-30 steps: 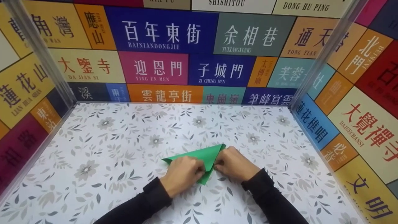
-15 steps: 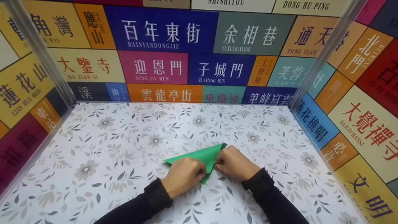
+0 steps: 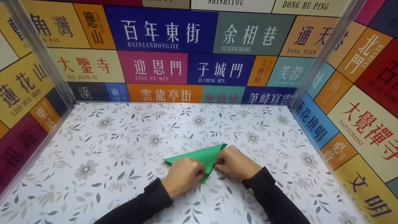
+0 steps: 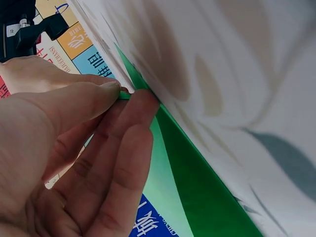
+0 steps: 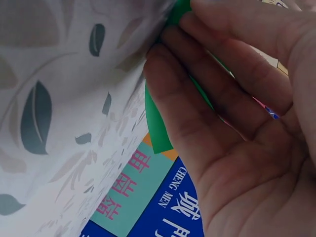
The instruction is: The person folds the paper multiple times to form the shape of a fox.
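Note:
A folded sheet of green paper (image 3: pixel 200 155) rests on the table, its top layer folded over toward the front into a pointed flap. My left hand (image 3: pixel 185 174) pinches the paper's near edge between thumb and fingertips; in the left wrist view the thumb (image 4: pixel 91 98) presses on a green edge (image 4: pixel 124 95). On the right side my right hand (image 3: pixel 234 163) holds the paper with bent fingers, close beside the flap. The right wrist view has green paper (image 5: pixel 157 123) showing behind the fingers (image 5: pixel 170 94), and the fingertips come down right at the table surface.
The table (image 3: pixel 124 130) wears a white cover printed with grey flowers and leaves. Around it stand panels (image 3: pixel 161 34) of coloured blocks with written characters, joined at clear corner strips (image 3: pixel 323 56). Black sleeves (image 3: pixel 157 193) cover both forearms.
Since a second ago my left hand has shifted slightly right, and the paper's flap and lower tip have moved right with it. My right hand has stayed nearly in place.

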The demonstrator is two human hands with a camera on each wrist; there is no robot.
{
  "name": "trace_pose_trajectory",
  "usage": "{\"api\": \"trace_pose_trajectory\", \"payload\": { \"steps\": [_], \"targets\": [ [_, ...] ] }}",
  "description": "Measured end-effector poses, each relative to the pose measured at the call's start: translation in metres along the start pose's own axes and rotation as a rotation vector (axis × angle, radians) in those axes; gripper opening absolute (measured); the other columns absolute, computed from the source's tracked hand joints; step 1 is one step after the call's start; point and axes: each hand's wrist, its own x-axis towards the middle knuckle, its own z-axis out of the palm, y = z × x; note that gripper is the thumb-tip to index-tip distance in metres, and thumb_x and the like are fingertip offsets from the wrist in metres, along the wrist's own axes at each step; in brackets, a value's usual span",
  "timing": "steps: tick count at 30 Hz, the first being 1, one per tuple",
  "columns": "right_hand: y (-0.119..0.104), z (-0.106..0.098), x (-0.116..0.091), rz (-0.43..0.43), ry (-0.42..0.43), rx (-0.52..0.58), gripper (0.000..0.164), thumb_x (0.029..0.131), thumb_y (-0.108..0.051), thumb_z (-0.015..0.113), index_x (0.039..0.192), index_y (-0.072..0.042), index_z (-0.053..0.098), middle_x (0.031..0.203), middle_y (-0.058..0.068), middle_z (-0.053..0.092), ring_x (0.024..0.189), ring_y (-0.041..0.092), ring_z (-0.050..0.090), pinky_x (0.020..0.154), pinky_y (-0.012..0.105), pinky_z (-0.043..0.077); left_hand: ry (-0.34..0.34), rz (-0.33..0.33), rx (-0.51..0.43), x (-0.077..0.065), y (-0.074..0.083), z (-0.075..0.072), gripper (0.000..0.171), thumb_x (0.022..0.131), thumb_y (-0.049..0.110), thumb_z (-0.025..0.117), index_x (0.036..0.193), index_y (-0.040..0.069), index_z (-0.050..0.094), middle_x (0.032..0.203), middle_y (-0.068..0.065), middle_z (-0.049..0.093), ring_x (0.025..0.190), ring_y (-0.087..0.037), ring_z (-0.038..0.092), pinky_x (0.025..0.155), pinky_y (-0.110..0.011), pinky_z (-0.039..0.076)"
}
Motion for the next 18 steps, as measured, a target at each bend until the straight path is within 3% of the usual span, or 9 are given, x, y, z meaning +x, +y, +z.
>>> {"api": "trace_pose_trajectory", "payload": {
  "steps": [7, 13, 18],
  "targets": [
    [-0.002, -0.010, -0.003, 0.043, 0.010, 0.005, 0.019, 0.095, -0.006, 0.089, 0.079, -0.014, 0.083, 0.067, -0.013, 0.066, 0.058, 0.001, 0.052, 0.060, 0.024, 0.049, -0.013, -0.002, -0.006, 0.000, -0.001, 0.000, 0.015, 0.087, 0.009, 0.095, 0.087, 0.022, 0.089, 0.085, 0.006, 0.084, 0.072, -0.014, 0.076, 0.065, -0.033, 0.064],
    [-0.003, -0.009, -0.001, -0.035, 0.184, -0.055, 0.006, 0.095, -0.005, 0.092, 0.095, -0.011, 0.090, 0.087, 0.001, 0.084, 0.079, 0.016, 0.079, 0.077, 0.034, 0.068, -0.032, 0.012, -0.001, 0.001, 0.000, -0.002, 0.015, 0.087, 0.009, 0.096, 0.087, 0.022, 0.088, 0.084, 0.005, 0.085, 0.073, -0.016, 0.077, 0.066, -0.035, 0.066],
    [-0.004, 0.002, 0.002, -0.120, 0.288, -0.099, 0.020, 0.094, -0.007, 0.095, 0.113, -0.006, 0.090, 0.105, 0.009, 0.082, 0.096, 0.025, 0.082, 0.088, 0.039, 0.072, -0.039, 0.023, 0.026, 0.000, 0.001, -0.003, 0.015, 0.086, 0.011, 0.097, 0.085, 0.023, 0.087, 0.084, 0.005, 0.084, 0.074, -0.017, 0.078, 0.064, -0.037, 0.066]
  ]
}}
